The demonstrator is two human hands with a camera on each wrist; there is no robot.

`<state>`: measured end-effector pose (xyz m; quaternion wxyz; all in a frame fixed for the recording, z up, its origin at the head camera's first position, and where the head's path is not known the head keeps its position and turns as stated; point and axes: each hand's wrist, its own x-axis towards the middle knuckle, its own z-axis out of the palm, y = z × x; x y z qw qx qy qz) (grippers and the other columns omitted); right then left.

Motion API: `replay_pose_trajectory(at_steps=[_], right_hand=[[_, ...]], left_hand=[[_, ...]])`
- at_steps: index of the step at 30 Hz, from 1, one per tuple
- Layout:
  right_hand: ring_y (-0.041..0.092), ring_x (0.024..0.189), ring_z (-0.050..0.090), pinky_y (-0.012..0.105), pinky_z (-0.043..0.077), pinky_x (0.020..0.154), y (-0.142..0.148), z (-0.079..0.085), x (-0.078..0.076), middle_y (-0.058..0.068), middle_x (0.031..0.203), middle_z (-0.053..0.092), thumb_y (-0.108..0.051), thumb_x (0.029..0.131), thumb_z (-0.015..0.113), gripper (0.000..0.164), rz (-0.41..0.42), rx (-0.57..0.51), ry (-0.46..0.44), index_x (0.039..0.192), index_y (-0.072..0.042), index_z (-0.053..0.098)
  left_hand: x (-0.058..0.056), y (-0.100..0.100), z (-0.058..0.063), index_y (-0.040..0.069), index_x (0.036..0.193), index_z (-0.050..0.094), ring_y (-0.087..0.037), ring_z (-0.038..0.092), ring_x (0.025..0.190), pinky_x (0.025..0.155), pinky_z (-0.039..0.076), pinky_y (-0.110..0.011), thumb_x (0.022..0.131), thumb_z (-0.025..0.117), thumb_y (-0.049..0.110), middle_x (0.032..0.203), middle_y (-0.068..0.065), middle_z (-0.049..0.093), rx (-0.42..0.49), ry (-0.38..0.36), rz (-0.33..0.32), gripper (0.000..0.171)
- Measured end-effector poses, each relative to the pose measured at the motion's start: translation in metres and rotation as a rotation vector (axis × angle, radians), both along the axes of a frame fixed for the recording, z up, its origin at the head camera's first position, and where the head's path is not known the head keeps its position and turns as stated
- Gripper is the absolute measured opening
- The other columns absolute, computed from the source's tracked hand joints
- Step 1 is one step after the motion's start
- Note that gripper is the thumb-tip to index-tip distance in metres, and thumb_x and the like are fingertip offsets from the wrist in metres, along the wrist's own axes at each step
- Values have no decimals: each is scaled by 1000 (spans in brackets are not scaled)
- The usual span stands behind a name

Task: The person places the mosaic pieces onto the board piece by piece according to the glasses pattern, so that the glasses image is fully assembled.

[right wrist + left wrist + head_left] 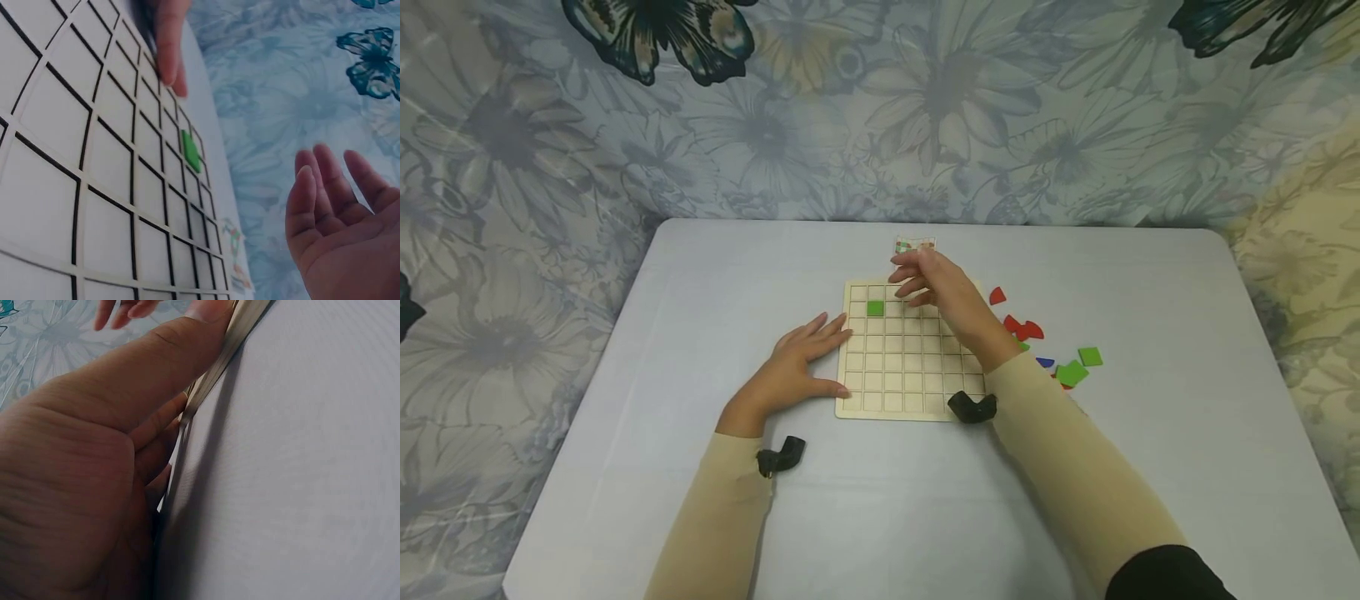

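Observation:
A pale wooden board (895, 364) with a raised grid lies on the table. One green square tile (875, 308) sits in a cell of its upper left part. My left hand (793, 367) rests at the board's left edge, fingers spread and thumb near the lower left corner. In the left wrist view the thumb (169, 347) lies against the board's rim. Above the board's upper part hovers my right hand (947, 296), fingers loosely bent with nothing between them. A small printed card (913, 244) lies beyond the board, partly behind that hand.
Right of the board are scattered red pieces (1030, 330), green pieces (1072, 372) and a blue piece (1045, 362), some hidden by the right forearm. A white cloth (880, 508) covers the table. Behind it hangs a flowered curtain (880, 125).

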<state>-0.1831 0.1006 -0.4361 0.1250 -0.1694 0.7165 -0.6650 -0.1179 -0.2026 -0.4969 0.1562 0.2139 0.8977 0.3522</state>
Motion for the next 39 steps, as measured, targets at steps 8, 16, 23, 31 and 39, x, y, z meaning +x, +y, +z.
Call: replay_pose_trajectory(at_steps=[8, 16, 23, 31, 39], right_hand=[[39, 117, 61, 45, 49, 95, 24, 12, 13, 21, 135, 62, -75, 110, 30, 93, 25, -106, 39, 157, 3, 49], [40, 117, 59, 48, 46, 95, 50, 18, 25, 22, 134, 63, -75, 109, 37, 88, -11, -214, 33, 153, -1, 54], [40, 116, 60, 49, 44, 97, 74, 18, 36, 25, 130, 65, -72, 109, 41, 87, -51, -287, 49, 152, 1, 55], [39, 118, 59, 49, 44, 99, 104, 13, 45, 24, 131, 65, -69, 110, 42, 80, -119, -291, 42, 151, -3, 59], [43, 122, 55, 50, 42, 103, 134, -2, 51, 26, 133, 63, -66, 112, 41, 76, -246, -239, 18, 151, -4, 60]], left_hand=[[1, 1, 0, 21, 167, 47, -15, 6, 165, 130, 4, -50, 83, 95, 48, 176, 13, 22, 0, -2, 4, 101], [2, 1, 1, 20, 167, 47, -16, 6, 165, 130, 4, -50, 83, 96, 46, 177, 10, 23, 4, 4, 3, 101], [3, 1, 1, 20, 167, 48, -15, 7, 165, 130, 4, -50, 82, 96, 46, 176, 12, 23, 10, 1, 10, 101], [2, 0, -3, 21, 167, 47, -14, 6, 165, 130, 4, -50, 82, 96, 47, 176, 13, 23, 1, 10, 10, 101], [1, 0, -5, 22, 167, 47, -13, 5, 165, 130, 4, -50, 82, 96, 47, 176, 15, 22, 1, 7, 12, 102]])
